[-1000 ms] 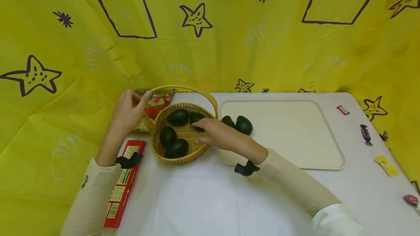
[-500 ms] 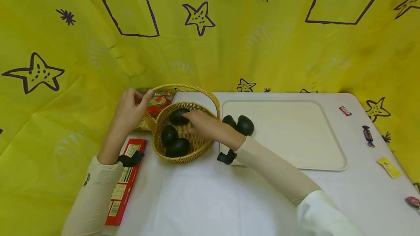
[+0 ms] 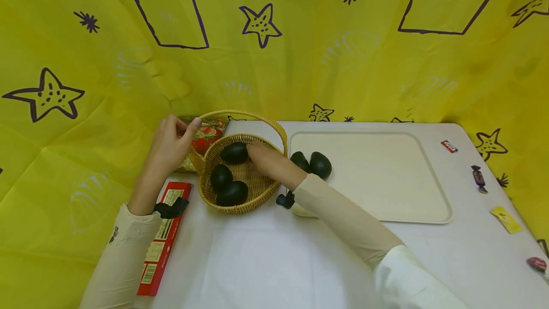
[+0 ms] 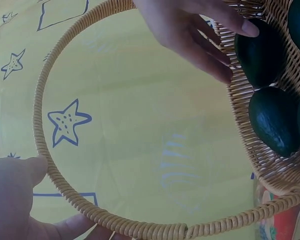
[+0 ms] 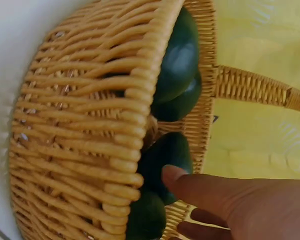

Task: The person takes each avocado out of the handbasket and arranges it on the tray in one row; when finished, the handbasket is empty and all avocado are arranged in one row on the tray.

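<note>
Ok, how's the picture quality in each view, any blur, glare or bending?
Head view: even light, sharp, but wide-angle bending curves the table edge and the tray. Left wrist view: left hand soft and washed out, basket handle sharp. Right wrist view: right hand slightly soft, wicker basket crisp, white glare at left.

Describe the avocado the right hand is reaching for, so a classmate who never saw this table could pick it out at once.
Start at the wicker basket left of the cream tray. Four avocados lie in it; this avocado sits at the far rim beside the right hand, apart from the two nearer the person.
</note>
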The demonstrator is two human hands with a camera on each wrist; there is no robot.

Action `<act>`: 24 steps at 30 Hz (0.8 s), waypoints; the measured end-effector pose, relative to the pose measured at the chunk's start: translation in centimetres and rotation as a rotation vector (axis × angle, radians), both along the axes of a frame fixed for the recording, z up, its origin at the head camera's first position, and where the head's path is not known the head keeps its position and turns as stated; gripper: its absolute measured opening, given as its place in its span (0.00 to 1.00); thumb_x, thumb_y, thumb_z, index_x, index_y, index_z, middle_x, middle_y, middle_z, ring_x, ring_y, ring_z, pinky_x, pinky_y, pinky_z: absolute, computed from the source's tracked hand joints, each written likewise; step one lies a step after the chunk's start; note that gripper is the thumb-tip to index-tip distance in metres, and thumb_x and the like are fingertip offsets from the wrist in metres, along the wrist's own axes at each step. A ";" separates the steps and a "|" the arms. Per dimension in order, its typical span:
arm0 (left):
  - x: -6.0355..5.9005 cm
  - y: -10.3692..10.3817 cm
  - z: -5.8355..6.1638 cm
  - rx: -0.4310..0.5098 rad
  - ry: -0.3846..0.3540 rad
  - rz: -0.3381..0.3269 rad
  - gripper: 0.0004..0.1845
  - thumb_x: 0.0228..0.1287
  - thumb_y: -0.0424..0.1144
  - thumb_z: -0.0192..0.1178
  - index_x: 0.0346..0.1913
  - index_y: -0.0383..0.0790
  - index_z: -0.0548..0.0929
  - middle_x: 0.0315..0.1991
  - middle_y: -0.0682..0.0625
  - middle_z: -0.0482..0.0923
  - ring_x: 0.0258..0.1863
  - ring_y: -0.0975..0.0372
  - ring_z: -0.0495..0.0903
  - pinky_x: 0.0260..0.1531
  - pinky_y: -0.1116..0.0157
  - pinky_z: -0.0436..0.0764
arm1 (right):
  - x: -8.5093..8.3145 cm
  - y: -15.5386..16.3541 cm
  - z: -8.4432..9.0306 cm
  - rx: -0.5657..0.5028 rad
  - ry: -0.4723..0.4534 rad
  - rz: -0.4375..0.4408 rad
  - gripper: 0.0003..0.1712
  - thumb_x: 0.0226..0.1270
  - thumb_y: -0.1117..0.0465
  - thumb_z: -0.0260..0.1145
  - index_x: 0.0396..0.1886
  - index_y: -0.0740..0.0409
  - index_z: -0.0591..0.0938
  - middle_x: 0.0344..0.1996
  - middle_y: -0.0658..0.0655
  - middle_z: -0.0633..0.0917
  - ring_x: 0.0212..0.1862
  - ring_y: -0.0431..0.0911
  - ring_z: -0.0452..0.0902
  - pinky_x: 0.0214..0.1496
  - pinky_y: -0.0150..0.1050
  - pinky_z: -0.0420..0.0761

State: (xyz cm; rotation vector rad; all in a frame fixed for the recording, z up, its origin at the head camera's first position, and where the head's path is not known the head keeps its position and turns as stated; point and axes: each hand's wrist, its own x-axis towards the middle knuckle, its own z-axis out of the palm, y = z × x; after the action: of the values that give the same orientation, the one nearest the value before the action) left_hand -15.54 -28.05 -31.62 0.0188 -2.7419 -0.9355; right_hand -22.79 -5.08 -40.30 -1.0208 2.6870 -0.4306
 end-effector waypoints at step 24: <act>0.3 0.1 0.2 0.008 -0.018 -0.014 0.35 0.81 0.65 0.47 0.50 0.28 0.72 0.50 0.33 0.70 0.46 0.44 0.69 0.44 0.53 0.66 | -0.3 -0.5 -1.5 0.204 0.126 -0.045 0.14 0.84 0.68 0.55 0.60 0.64 0.81 0.58 0.65 0.82 0.60 0.57 0.81 0.62 0.47 0.82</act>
State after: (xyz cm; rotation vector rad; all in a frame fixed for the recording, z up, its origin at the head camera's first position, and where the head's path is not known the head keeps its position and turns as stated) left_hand -15.24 -27.99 -31.42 0.0096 -2.7588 -0.9544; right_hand -23.12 -5.56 -41.77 -0.9597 2.7977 -0.0994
